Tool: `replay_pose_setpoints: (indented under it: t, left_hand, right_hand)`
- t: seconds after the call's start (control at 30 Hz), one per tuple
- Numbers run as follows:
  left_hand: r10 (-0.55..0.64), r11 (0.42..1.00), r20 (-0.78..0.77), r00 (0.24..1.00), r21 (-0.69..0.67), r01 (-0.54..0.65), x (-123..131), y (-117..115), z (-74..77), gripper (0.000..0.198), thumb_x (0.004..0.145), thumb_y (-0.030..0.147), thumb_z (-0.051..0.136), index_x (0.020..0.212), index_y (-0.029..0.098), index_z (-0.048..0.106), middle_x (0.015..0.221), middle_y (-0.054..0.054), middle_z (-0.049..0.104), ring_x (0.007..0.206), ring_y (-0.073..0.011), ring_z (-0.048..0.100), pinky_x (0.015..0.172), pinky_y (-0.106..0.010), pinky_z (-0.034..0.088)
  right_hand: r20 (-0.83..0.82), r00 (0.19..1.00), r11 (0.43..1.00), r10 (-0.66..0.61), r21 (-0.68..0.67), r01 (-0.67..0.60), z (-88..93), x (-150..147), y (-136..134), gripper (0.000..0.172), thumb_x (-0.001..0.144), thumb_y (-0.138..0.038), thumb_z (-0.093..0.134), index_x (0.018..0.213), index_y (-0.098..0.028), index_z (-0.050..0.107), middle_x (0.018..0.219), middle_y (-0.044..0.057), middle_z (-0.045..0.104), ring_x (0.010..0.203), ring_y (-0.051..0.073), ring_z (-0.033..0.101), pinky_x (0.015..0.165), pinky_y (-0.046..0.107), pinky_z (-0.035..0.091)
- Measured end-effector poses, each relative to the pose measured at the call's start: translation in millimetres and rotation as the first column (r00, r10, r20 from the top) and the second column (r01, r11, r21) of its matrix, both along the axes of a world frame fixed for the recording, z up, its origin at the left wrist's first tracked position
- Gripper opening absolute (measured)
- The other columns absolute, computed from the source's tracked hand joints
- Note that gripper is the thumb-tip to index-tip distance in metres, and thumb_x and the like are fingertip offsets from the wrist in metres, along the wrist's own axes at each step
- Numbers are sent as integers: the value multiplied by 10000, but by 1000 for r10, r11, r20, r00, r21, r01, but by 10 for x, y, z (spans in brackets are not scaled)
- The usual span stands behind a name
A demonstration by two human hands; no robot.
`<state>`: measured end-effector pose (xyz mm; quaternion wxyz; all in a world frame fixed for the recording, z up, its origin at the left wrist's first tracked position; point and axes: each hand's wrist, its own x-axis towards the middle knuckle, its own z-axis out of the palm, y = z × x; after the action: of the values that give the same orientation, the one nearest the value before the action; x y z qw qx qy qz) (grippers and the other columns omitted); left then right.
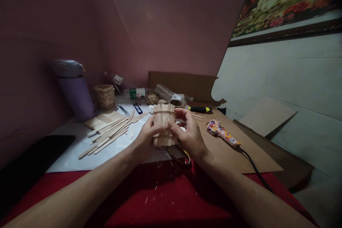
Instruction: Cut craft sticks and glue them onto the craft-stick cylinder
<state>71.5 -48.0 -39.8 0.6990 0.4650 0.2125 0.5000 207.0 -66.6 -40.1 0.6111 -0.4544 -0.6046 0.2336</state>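
Observation:
A small upright cup of wooden sticks (pixel 161 118) is held between both hands, with twine round its upper part and another band lower down. My left hand (pixel 149 131) grips its left side, the thumb across the front. On the right side, my right hand (pixel 189 130) holds it, thumb tip at the front near the left thumb and fingers behind. Whether a small piece sits between the thumbs is hard to tell. Scissors (pixel 179 156) lie just below the right hand, partly hidden by it and the cup.
Loose wooden sticks (pixel 112 131), a craft knife (pixel 123 110) and a twine-wrapped pot (pixel 104 96) are at left, beside a purple tumbler (pixel 77 94). Plastic bottles (pixel 165 92) lie behind. A patterned glue gun (pixel 223 133) with a black cord rests on cardboard (pixel 248 156) at right.

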Motion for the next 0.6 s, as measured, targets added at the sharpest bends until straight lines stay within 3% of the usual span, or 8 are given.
replay_pose_setpoints:
  t: [0.37,0.6]
  left_hand:
    - [19,999,-10,1000,-28,-20,8,-50,77,449,649,213,740,1065,161,578,952,-81,647,794,-209,624,671,-332,527]
    - [30,999,-2,1000,-32,-30,9,-55,84,471,652,195,725,1093,167,564,976,-72,641,811,-196,624,693,-317,522]
  right_hand:
    - [-50,999,1000,19,3,-19,-14,23,16,366,851,-450,591,1116,-203,531,1174,124,586,1041,240,582,889,429,477]
    - [-21,999,999,-29,42,30,-7,16,15,357,814,-402,637,1093,-205,530,1136,114,585,1058,255,558,875,435,463]
